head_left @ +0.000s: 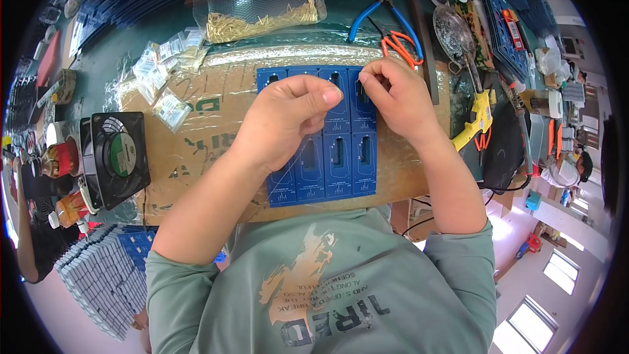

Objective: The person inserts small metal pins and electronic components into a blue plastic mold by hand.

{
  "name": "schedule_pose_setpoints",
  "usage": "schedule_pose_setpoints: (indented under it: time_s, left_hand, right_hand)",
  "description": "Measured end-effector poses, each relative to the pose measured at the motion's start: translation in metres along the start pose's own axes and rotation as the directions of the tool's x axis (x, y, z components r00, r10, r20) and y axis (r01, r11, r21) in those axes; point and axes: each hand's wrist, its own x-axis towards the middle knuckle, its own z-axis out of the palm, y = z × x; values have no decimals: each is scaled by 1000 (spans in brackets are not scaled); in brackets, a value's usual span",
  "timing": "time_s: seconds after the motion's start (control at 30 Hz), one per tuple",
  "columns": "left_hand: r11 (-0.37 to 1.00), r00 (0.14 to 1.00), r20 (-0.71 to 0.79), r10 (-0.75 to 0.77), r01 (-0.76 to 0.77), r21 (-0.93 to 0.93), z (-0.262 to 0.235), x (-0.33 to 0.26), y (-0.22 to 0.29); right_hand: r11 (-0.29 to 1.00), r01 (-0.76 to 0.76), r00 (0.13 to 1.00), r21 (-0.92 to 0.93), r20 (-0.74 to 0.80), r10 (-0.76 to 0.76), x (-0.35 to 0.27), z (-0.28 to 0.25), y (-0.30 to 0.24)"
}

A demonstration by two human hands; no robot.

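- Head view: I see the blue circuit panel (327,157) mid-frame, flat on cardboard (196,137) for support.
- Left hand (285,118) rests on it, fingers curled, steadying.
- Right hand (400,95) pinches something thin at the panel's upper right edge; too small to tell what.

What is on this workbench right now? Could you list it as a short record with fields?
Surface: brown cardboard sheet on a green bench
Centre: blue panel of printed circuit boards
Left hand: curled over the panel, fingertips pinched
Right hand: fingers pinched at the panel's upper right edge; what it pinches is too small to tell
Behind: clear plastic bag of gold pins, blue-handled pliers
Left side: black square fan
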Motion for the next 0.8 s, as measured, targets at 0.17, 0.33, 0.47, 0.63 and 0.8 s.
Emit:
schedule_pose_setpoints:
  time_s: [0.17,0.33,0.47,0.63,0.8]
  left_hand:
    - [1000,1000,12,3,-2,-21,0,0,0]
    - [1000,1000,11,13,-13,-26,0,0,-1]
    - [1000,1000,9,12,-12,-28,1,0,0]
    - [1000,1000,15,17,-16,-27,2,0,0]
    - [999,1000,15,19,-19,-27,1,0,0]
  right_hand:
    - [1000,-1,1000,-22,-26,1,0,0,2]
    - [1000,-17,999,-15,-40,16,-1,-1,0]
    - [999,-12,998,-33,-58,11,-1,1,0]
    - [962,181,979,-207,-52,-196,-3,1,-1]
    - [878,328,928,-348,-55,-368,-6,1,0]
